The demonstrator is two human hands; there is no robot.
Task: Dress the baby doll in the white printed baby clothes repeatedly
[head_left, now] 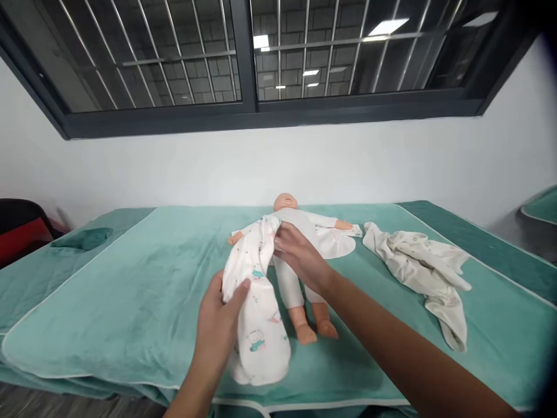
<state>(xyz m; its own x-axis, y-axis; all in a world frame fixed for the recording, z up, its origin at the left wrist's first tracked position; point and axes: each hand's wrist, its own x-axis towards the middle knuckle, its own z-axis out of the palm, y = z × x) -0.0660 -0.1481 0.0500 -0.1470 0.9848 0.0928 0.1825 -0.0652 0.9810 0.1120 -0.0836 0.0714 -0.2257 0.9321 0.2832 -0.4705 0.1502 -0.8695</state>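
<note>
A baby doll [300, 232] in white clothes lies on its back on a teal towel [130, 290], head toward the wall. My left hand [220, 325] is closed on the edge of a white printed baby garment [256, 302] that hangs over the doll's left side. My right hand [300, 255] pinches the same garment near its top, just over the doll's chest. The doll's bare feet [315, 331] stick out below.
A crumpled white printed cloth [422, 267] lies on the towel to the right. A dark teal cloth lump [85, 237] sits at the far left. A red and black object [21, 229] stands beyond the left edge. The wall and a barred window are behind.
</note>
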